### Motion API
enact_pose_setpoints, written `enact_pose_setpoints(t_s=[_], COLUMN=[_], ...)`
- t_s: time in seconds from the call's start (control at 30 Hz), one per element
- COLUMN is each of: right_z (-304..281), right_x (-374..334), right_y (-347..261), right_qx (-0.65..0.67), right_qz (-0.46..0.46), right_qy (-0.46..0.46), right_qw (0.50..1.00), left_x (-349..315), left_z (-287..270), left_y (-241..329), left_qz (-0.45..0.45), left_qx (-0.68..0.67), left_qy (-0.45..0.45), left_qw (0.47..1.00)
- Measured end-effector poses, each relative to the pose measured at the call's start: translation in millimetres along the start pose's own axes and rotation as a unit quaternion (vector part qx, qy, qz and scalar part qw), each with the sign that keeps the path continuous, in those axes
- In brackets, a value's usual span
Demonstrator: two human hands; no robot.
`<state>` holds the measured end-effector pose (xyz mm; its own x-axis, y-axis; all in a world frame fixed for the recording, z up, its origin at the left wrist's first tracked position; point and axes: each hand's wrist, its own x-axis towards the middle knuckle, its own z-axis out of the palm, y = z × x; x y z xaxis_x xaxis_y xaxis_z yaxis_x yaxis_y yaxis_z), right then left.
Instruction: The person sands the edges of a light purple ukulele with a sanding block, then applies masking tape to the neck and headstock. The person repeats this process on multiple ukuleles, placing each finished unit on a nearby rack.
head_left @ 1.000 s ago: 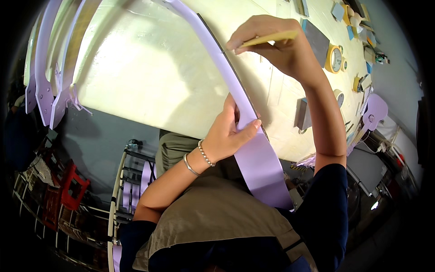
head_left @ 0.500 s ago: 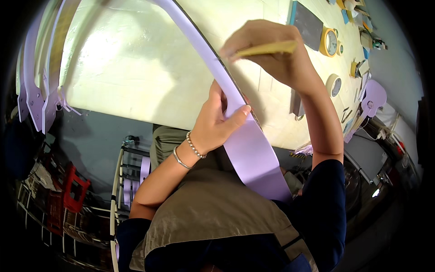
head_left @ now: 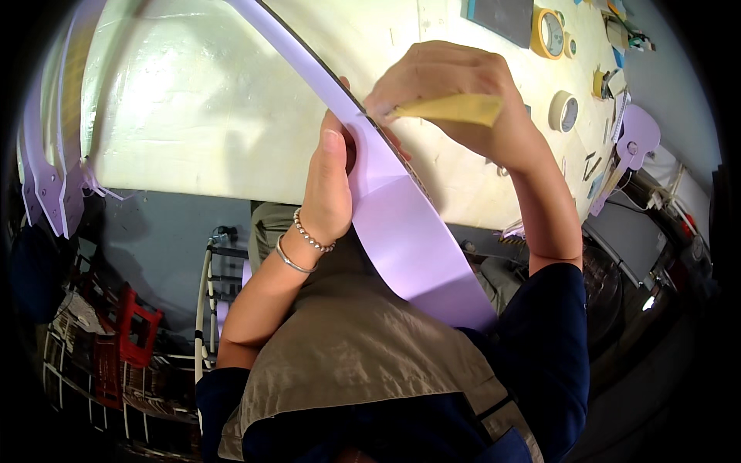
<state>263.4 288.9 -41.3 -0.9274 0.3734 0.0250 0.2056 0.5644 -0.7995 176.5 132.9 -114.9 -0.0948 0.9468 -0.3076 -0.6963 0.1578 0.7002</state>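
Note:
A long curved lilac strip (head_left: 409, 224) with a dark edge runs from my lap up over the pale workbench (head_left: 193, 116). My left hand (head_left: 332, 177) grips it from the left, thumb on its face; bracelets sit on that wrist. My right hand (head_left: 455, 92) holds a folded yellow piece of sandpaper (head_left: 451, 108) pressed against the strip's upper edge, just above my left hand.
More lilac curved pieces (head_left: 46, 177) hang at the bench's left end. Tape rolls (head_left: 549, 32), a dark pad (head_left: 505, 14) and small tools lie at the back right. A lilac guitar-shaped headstock (head_left: 633, 143) sits at right. A red stool (head_left: 127, 324) and metal racks stand lower left.
Both hands and the strip have come closer and lower in view. My left hand slid up the strip toward my right hand, which still holds the sandpaper on the edge.

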Motion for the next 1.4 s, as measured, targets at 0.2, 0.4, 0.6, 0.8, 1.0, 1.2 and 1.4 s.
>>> enact_pose_setpoints(t_s=[0.2,0.4,0.6,0.8,1.0,1.2,1.4], right_z=[-7,-2,-6,-4,2,-15,-3], right_x=[-32,-28,-47,-50,-62,-100,-174], right_y=[-11,-7,-12,-11,-2,58,75], right_qx=[0.055,0.026,0.069,0.083,0.248,0.218,-0.283], right_qz=[0.022,0.021,0.045,0.037,0.155,0.433,0.451], right_qy=[-0.043,-0.014,-0.028,-0.012,0.131,0.341,0.245], right_qw=[0.997,0.999,0.996,0.996,0.947,0.805,0.810], left_x=[-2,-2,-1,-3,-4,-3,-4], left_z=[1,4,4,2,0,1,-2], left_y=[2,4,1,1,0,8,17], left_qz=[0.010,-0.010,-0.002,-0.011,-0.043,-0.031,-0.067], left_qx=[0.067,0.027,0.011,0.038,0.028,0.039,0.108], left_qy=[0.039,0.050,0.034,0.038,0.007,-0.005,0.000], left_qw=[0.997,0.998,0.999,0.998,0.999,0.999,0.992])
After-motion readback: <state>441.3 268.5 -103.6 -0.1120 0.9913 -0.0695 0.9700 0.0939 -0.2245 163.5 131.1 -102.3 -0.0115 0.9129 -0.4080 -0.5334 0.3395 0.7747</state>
